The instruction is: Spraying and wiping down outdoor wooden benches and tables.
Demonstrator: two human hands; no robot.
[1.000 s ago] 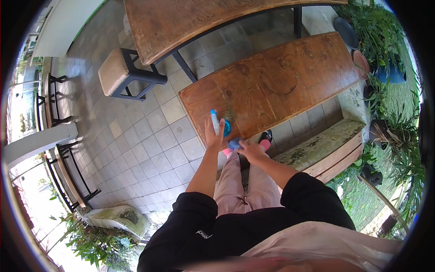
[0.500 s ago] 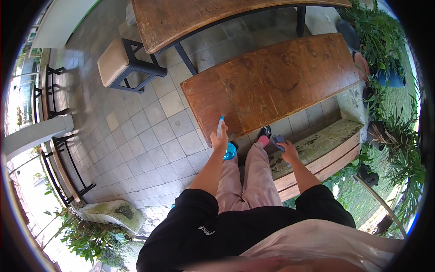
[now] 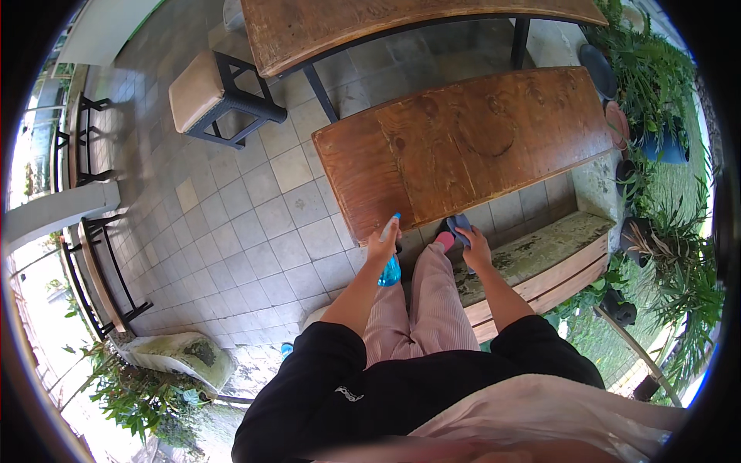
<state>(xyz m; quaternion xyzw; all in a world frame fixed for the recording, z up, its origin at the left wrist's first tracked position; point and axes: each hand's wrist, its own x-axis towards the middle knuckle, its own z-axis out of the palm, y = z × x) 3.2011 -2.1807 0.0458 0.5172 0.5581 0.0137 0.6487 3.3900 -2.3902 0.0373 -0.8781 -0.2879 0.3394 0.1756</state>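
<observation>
My left hand (image 3: 381, 245) is closed round the neck of a spray bottle (image 3: 390, 272) with blue liquid and a white and blue spray head. The bottle is upright, by the near left corner of a brown wooden bench (image 3: 463, 147). In my right hand (image 3: 476, 248) is a folded grey-blue cloth (image 3: 461, 226), held close to the near edge of the bench. The bench top has worn edges and a dark ring mark, and its left end looks a little shiny.
Beyond the bench stands a longer wooden table (image 3: 401, 31) on dark metal legs. A stool (image 3: 202, 94) with a tan seat is at the left. To the right are a mossy ledge (image 3: 532, 251) and potted plants (image 3: 656, 85). Grey tiles (image 3: 255, 224) cover the floor.
My right hand has moved up and left with the cloth, toward the bench. The spray bottle has come slightly lower and to the right, and the view has shifted a little.
</observation>
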